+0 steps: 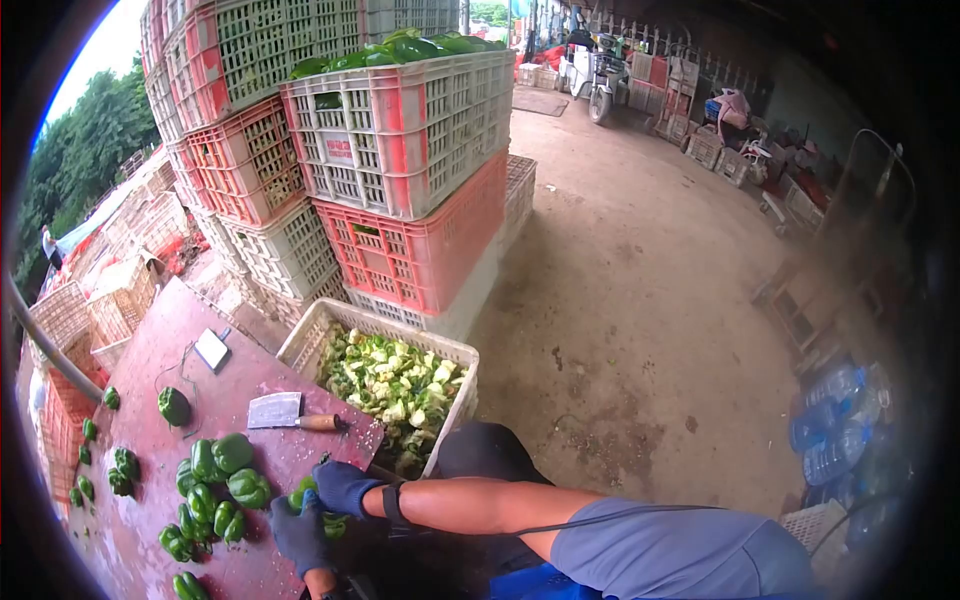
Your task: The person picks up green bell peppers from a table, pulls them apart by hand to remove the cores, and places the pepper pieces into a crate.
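My left hand (298,535), in a dark grey glove, is closed on a green bell pepper (302,491) at the table's near edge. My right hand (346,488), in a navy glove, is closed right beside it and touches the pepper; whatever lies within its fingers is hidden. More green shows just below the right hand. Several whole green bell peppers (232,453) lie in a loose group on the reddish table (130,540), left of my hands. Beyond them rests a cleaver (275,410) with a wooden handle, flat on the table.
A pale crate (470,400) full of cut pepper scraps stands against the table. Behind it rise stacked red and white crates (400,240), the top one heaped with green peppers. A small white device (212,350) lies on the table. Large plastic bottles (838,450) stand at right.
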The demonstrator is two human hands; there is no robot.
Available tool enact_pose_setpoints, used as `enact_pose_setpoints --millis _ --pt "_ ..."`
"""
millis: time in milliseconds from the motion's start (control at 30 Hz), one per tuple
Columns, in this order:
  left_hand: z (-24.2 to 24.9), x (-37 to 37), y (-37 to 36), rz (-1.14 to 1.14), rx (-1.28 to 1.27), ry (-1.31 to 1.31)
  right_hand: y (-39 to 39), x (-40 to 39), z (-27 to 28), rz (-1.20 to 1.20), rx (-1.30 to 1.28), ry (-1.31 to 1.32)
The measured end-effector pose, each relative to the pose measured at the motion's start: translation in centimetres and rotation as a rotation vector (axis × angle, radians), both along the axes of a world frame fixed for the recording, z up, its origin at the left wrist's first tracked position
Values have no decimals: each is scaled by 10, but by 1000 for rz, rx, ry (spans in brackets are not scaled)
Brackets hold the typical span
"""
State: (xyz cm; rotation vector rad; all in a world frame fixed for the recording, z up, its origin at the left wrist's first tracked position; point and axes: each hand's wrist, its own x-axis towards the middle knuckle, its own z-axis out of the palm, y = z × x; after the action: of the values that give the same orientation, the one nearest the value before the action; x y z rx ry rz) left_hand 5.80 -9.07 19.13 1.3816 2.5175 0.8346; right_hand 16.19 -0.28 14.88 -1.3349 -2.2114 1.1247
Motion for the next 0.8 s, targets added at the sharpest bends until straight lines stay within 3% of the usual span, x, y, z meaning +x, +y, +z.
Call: enact_pose_setpoints --millis 233,367,467,500,600,700,800 --pt "-26 -15 1 -16 89 17 -1 -9 -6 -61 8 60" --pt "-36 -27 0 -67 159 -115 4 -8 -11 -51 -8 129" --pt "-44 -37 -6 -119 217 -152 11 -16 -25 33 48 193" --pt "-53 -39 -8 -119 260 -50 10 -12 -19 100 177 226" --pt "-56 -33 -15 -26 234 -223 17 -20 -39 -19 150 371" --pt "-38 -15 -15 34 304 -160 8 -8 -10 -117 244 261" --pt "-37 -10 -10 105 296 -197 6 -4 2 -146 114 144"
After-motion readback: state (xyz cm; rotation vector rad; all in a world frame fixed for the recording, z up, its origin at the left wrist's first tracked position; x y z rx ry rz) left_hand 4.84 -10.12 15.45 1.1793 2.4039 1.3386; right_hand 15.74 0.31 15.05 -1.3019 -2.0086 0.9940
